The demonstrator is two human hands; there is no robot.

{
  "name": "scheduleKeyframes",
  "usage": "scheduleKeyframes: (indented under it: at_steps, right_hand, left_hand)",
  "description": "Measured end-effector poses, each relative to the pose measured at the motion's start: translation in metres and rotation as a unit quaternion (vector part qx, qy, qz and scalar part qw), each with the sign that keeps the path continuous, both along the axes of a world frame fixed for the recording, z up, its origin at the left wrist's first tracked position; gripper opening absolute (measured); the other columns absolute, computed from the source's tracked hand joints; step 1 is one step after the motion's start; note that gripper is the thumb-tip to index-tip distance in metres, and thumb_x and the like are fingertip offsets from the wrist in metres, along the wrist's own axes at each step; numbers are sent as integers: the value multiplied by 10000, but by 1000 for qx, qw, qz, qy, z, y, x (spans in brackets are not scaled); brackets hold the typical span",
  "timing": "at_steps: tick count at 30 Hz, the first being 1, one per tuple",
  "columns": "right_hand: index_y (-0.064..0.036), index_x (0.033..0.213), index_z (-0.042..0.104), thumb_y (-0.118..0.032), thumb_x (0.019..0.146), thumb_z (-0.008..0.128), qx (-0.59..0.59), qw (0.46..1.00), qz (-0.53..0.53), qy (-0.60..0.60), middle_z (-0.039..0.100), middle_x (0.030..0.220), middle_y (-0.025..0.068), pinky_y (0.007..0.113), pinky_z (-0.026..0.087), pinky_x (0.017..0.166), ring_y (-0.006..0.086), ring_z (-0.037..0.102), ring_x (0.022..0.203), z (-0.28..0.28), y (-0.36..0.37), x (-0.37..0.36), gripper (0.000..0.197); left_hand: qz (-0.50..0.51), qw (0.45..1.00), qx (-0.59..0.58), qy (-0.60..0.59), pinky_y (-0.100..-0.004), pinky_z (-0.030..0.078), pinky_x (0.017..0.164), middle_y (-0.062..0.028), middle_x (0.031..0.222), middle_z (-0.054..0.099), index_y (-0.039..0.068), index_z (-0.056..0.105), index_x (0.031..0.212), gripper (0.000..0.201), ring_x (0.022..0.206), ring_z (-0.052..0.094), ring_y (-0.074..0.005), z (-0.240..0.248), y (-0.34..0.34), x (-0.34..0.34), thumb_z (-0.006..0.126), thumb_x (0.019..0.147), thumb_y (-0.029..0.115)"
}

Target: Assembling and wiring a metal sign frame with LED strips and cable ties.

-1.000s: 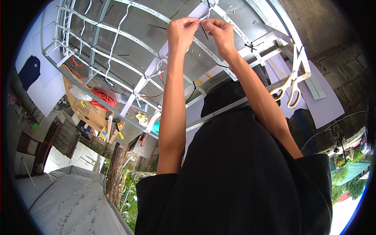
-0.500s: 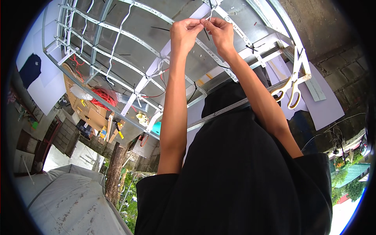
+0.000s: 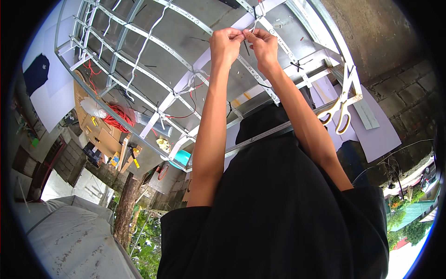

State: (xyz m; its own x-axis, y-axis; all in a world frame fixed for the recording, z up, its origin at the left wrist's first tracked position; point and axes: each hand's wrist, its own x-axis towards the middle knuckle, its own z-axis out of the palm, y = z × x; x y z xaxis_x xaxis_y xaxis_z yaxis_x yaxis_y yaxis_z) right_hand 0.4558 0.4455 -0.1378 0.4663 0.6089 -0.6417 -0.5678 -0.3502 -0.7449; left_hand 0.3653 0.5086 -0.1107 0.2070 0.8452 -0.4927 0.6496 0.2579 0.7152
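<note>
Above the metal frame (image 3: pixel 335 43), my left hand (image 3: pixel 225 47) and my right hand (image 3: pixel 265 50) meet fingertip to fingertip in a pinch. A thin white wire (image 3: pixel 254 24) runs down from the frame into the pinch; its end is hidden by the fingers. White strips with small printed marks (image 3: pixel 189 16) cross the frame in a grid, tied on with black cable ties (image 3: pixel 297 65). Under my hands passes a wider pale bar (image 3: pixel 186 80). Scissors with white and yellowish handles (image 3: pixel 343 110) hang on the frame's near right corner.
A coil of red wire (image 3: pixel 119 119), cardboard (image 3: pixel 106 140) and a black and yellow tool (image 3: pixel 135 158) lie at the left. White sheets (image 3: pixel 382 139) lie beyond the right corner. A grey tarp (image 3: pixel 74 235) and a tree trunk (image 3: pixel 125 211) are at the lower left.
My view has shifted slightly, so the frame and hands sit a little differently in it. Both hands keep their fingertip pinch at the same spot on the frame.
</note>
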Motion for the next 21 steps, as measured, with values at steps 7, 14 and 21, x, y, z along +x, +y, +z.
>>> scheduleKeyframes:
  at_steps: [7, 14, 21]
  right_hand:
    - [-24, 879, 751, -197, 880, 772, -24, 999, 33, 2, 638, 731, -16, 256, 418, 607, 73, 520, 662, -2, -3, 5, 175]
    - [-45, 1031, 762, -306, 971, 671, -4, 999, 28, 29, 698, 904, 13, 286, 482, 725, 105, 591, 818, 1, -18, 11, 282]
    - [19, 1179, 678, -231, 958, 630, -33, 998, 32, 31, 713, 1013, 75, 299, 509, 728, 150, 643, 844, 18, -36, 9, 337]
  left_hand:
    - [-10, 1000, 17, -13, -278, 545, 773, -116, 915, 765, -40, 757, 1008, 171, 819, 711, -153, 7, -3, -1, 731, 856, 33]
    - [-9, 999, 4, -39, -276, 540, 778, -119, 926, 764, -33, 759, 1030, 192, 846, 713, -158, 11, -2, 1, 733, 855, 42]
    - [-8, 998, 38, -48, -269, 533, 707, -89, 849, 760, -19, 772, 964, 146, 754, 686, -127, 2, -4, 5, 756, 840, 57]
